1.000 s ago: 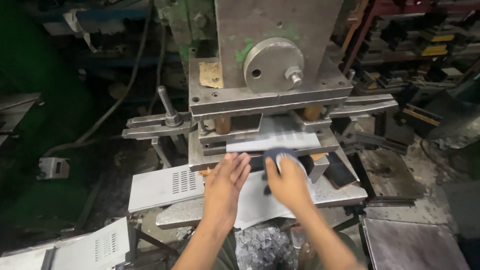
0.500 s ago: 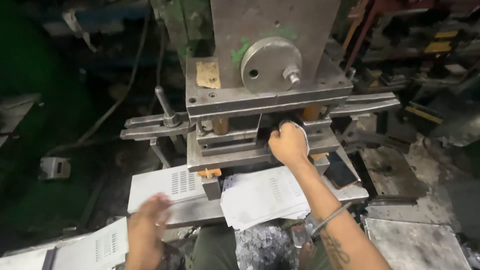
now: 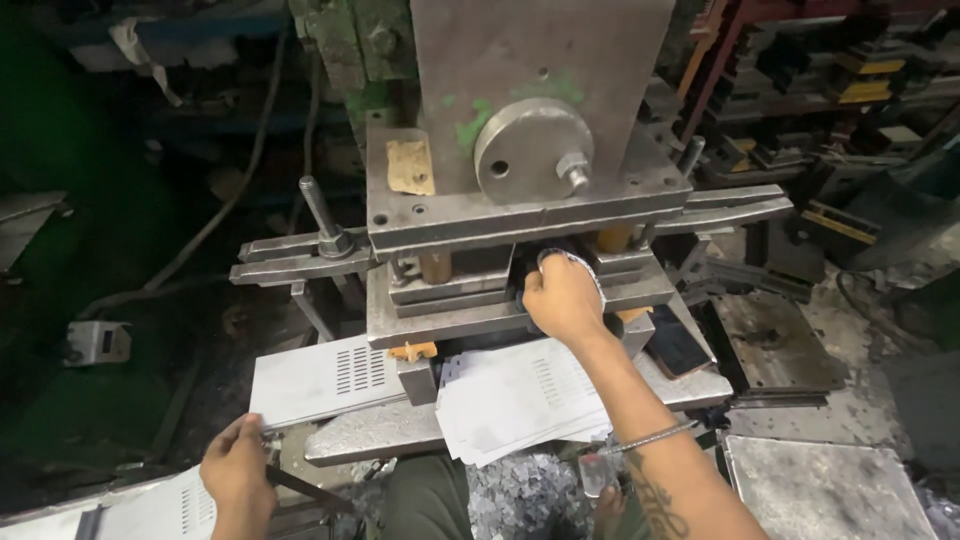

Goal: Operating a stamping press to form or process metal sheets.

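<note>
Crush hazard is judged highest at the right hand (image 3: 562, 297), which is placed inside the die gap of the press (image 3: 520, 215), fingers curled on something dark that cannot be identified. A ram stroke would trap it. Little clearance is seen above or beside the knuckles. The stack of perforated sheets (image 3: 520, 400) lies just below on the bed. The left hand (image 3: 237, 470) is closed on a sheet edge (image 3: 150, 505) low at the left, where room is open.
</note>
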